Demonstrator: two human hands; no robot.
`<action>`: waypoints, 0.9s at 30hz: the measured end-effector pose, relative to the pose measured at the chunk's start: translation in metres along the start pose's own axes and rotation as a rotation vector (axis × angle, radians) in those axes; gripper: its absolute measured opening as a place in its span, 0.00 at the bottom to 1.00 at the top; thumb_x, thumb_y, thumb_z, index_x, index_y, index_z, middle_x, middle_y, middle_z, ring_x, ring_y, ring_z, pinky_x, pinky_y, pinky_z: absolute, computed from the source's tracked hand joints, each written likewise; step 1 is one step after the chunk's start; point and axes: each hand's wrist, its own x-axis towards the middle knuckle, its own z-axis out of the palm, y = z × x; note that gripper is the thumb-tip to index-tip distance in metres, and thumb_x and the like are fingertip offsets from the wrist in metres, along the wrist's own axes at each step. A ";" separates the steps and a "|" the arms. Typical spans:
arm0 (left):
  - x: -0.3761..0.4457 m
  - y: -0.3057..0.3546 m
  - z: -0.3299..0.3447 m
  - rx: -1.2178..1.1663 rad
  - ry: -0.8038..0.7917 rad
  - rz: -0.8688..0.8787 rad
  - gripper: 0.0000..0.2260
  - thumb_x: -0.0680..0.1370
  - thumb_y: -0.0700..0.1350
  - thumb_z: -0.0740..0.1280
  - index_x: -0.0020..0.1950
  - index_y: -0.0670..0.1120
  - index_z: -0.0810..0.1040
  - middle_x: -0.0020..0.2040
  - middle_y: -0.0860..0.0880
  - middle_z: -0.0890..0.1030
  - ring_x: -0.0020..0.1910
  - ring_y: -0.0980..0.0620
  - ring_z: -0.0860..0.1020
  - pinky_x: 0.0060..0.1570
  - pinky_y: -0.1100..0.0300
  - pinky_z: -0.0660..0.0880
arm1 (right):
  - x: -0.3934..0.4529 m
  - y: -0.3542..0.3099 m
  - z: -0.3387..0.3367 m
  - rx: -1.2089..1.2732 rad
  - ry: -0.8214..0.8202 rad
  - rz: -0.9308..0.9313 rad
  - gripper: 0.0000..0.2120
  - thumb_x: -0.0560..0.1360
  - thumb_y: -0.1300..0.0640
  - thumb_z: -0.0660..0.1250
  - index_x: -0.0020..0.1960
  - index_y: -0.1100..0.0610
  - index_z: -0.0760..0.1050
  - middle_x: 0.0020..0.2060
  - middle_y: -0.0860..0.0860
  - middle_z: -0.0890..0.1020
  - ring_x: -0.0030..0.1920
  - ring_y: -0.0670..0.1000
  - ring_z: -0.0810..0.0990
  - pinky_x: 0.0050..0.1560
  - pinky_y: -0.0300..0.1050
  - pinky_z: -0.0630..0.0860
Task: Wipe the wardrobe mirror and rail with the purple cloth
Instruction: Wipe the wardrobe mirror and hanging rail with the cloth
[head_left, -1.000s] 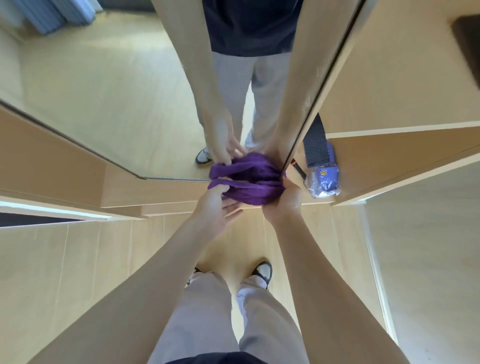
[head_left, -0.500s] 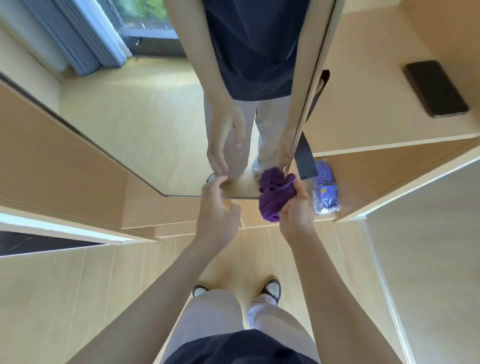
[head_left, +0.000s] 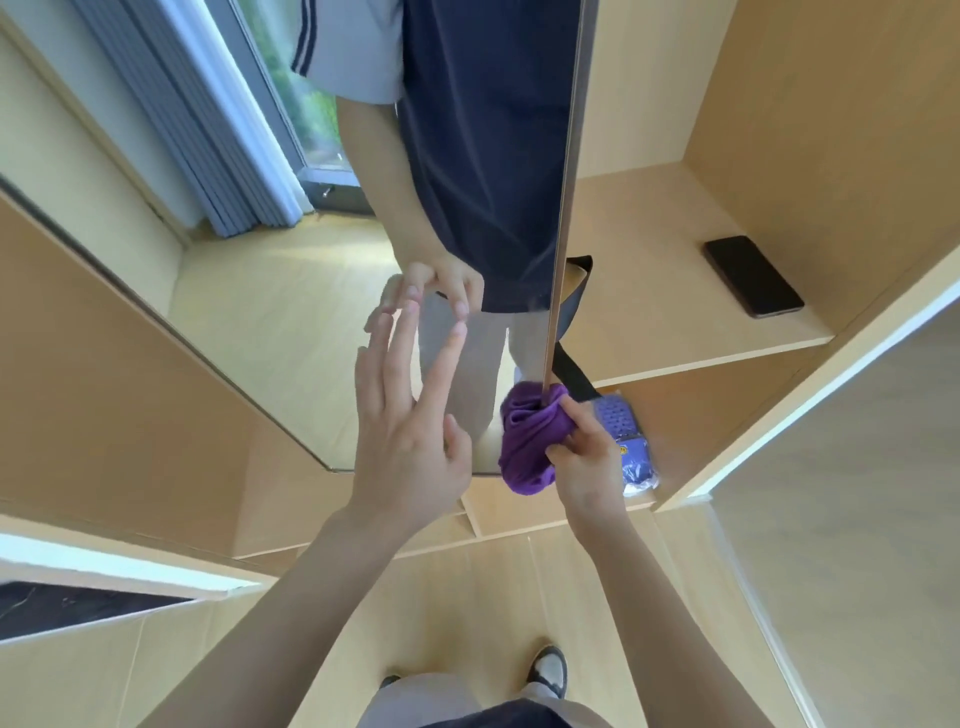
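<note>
The right hand (head_left: 589, 467) grip clenches the bunched purple cloth (head_left: 530, 441) against the mirror's (head_left: 291, 322) lower right edge, left hand (head_left: 405, 436) released, fingers spread, beside it.

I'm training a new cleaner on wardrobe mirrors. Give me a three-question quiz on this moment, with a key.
1. True or false: the left hand grips the purple cloth.
2. Which hand holds the cloth against the mirror's edge strip?
A. left
B. right
C. both
3. Fill in: the dark item lying on the upper wardrobe shelf is a ____.

Key
1. False: the left hand is open with fingers spread in front of the mirror, holding nothing.
2. B: the right hand bunches the cloth at the bottom of the edge strip.
3. Phone.
</note>
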 end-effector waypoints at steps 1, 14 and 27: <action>0.006 -0.001 -0.005 0.030 0.018 0.011 0.40 0.69 0.34 0.68 0.81 0.47 0.63 0.83 0.42 0.51 0.82 0.39 0.50 0.74 0.34 0.60 | -0.004 -0.008 -0.001 0.000 -0.001 -0.031 0.33 0.72 0.75 0.58 0.67 0.47 0.78 0.49 0.49 0.83 0.52 0.55 0.81 0.55 0.47 0.78; 0.040 0.005 -0.043 0.048 0.142 0.110 0.40 0.69 0.34 0.67 0.81 0.47 0.65 0.82 0.41 0.53 0.81 0.36 0.52 0.72 0.32 0.62 | -0.037 -0.137 -0.017 -0.055 0.041 -0.413 0.24 0.78 0.66 0.69 0.70 0.47 0.76 0.49 0.46 0.86 0.49 0.35 0.81 0.46 0.24 0.73; 0.177 0.025 -0.168 0.159 0.500 0.236 0.33 0.74 0.44 0.65 0.81 0.50 0.64 0.83 0.43 0.55 0.82 0.38 0.52 0.73 0.30 0.55 | -0.038 -0.292 -0.015 -0.015 0.126 -0.935 0.27 0.79 0.61 0.69 0.66 0.32 0.70 0.51 0.30 0.82 0.47 0.44 0.83 0.48 0.31 0.77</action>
